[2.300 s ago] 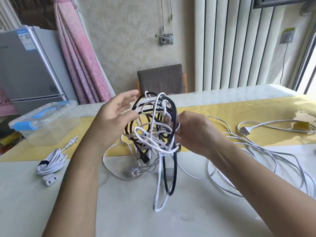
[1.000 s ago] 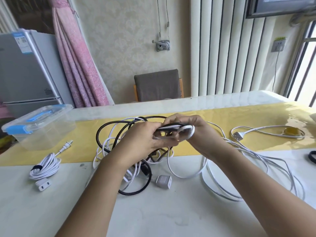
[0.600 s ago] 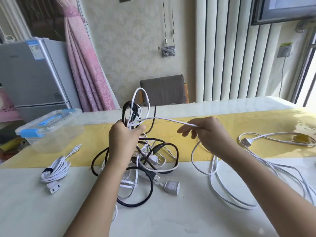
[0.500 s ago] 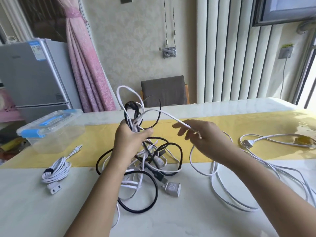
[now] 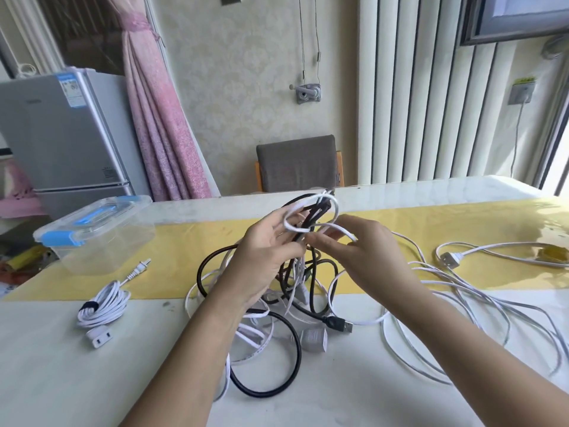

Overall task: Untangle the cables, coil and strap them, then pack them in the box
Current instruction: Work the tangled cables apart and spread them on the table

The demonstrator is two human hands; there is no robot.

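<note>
A tangle of black and white cables (image 5: 295,278) is lifted off the table in front of me, its lower loops, a USB plug (image 5: 338,324) and a grey socket end (image 5: 314,340) lying on the surface. My left hand (image 5: 264,251) holds the upper loops of the tangle, thumb against the strands. My right hand (image 5: 360,251) pinches a white cable (image 5: 311,229) right beside the left fingers. A coiled, strapped white cable (image 5: 103,303) lies at the left. The clear plastic box (image 5: 92,232) with a blue-latched lid stands at the far left.
Long loose white cable (image 5: 480,303) sprawls over the right of the table, with a plug (image 5: 449,259) on the yellow runner (image 5: 431,220). A grey chair (image 5: 297,163) stands behind the table. A fridge (image 5: 58,137) and pink curtain are at the back left.
My right hand has moved left from holding the white strand out to the side and now meets my left hand at the tangle's top. The raised loops have dropped lower.
</note>
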